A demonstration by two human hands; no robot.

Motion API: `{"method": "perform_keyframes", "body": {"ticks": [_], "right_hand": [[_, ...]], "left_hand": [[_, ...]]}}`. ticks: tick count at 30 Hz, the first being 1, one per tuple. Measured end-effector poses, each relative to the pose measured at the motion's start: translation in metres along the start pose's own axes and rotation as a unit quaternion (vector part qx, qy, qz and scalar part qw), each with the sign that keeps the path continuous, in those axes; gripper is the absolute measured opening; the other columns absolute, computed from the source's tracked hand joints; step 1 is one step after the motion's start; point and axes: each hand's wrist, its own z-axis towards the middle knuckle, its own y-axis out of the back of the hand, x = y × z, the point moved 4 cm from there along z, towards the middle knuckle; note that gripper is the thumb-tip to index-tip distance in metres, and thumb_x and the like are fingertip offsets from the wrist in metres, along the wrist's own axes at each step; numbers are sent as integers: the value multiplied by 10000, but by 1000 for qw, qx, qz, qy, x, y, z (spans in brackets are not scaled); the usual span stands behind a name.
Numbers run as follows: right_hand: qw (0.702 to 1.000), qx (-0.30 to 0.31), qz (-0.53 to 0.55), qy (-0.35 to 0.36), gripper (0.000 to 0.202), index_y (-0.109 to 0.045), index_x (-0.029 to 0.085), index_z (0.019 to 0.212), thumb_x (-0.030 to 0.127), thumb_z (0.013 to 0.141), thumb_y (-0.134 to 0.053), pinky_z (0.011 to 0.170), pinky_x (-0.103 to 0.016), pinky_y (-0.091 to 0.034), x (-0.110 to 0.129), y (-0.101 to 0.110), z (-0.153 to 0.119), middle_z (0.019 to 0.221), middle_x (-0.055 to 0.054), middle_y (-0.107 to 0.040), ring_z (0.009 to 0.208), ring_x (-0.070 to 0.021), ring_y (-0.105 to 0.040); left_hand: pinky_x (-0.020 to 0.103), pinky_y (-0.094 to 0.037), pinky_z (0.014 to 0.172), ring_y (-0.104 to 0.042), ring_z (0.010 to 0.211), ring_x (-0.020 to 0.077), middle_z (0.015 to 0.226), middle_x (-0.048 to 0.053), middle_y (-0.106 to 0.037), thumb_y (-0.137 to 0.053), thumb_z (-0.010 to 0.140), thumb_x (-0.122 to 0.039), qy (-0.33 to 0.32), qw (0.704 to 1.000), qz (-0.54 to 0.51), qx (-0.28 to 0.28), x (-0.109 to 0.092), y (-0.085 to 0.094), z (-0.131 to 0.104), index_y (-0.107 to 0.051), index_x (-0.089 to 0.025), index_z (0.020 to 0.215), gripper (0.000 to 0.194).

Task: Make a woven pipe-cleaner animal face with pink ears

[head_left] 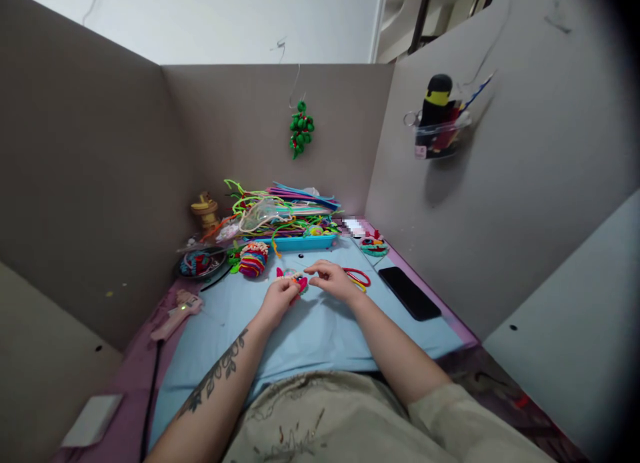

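Note:
A small fuzzy craft piece [303, 284], bright pink with some white and teal, is pinched in the fingers of my left hand [278, 301]. It looks made of pipe cleaners, and the fingertips hide part of it. Just right of it hovers my right hand [334, 281], its thumb and forefinger apart, with nothing visible between them. Beyond that hand lie scissors with red and yellow handles [361, 278], partly covered by it. Under both hands spreads a light blue cloth [320, 336].
A blue tray [300, 242] heaped with colourful pipe cleaners stands at the back. Left are a striped yarn ball [253, 259], a dark bowl [201, 265] and a pink glue gun [177, 313] with a cord. A black phone [409, 293] lies right. Grey panels [280, 89] enclose the table.

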Motion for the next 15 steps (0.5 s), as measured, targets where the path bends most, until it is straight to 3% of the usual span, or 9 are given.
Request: {"method": "perform_keyframes", "body": {"ticks": [6,15], "right_hand": [[999,7,11,52,149,-698,213,882,281,771,-627,661,-257,-435,6,-8,-1,812,-41,-635,758,-144,-558],[999,-4,-6,45,90,-688,201,818,217,764,-617,658,-259,-435,6,-12,-2,773,-32,-630,747,-146,-562]], "left_hand": [[191,-198,354,-332,375,50,488,-38,-466,-541,686,-305,40,997,-53,34,-4,-5,-2,-494,-154,564,199],[191,-195,364,-330,385,49,501,-42,-464,-547,686,-336,40,997,-48,35,-2,-5,-2,-516,-150,599,208]]}}
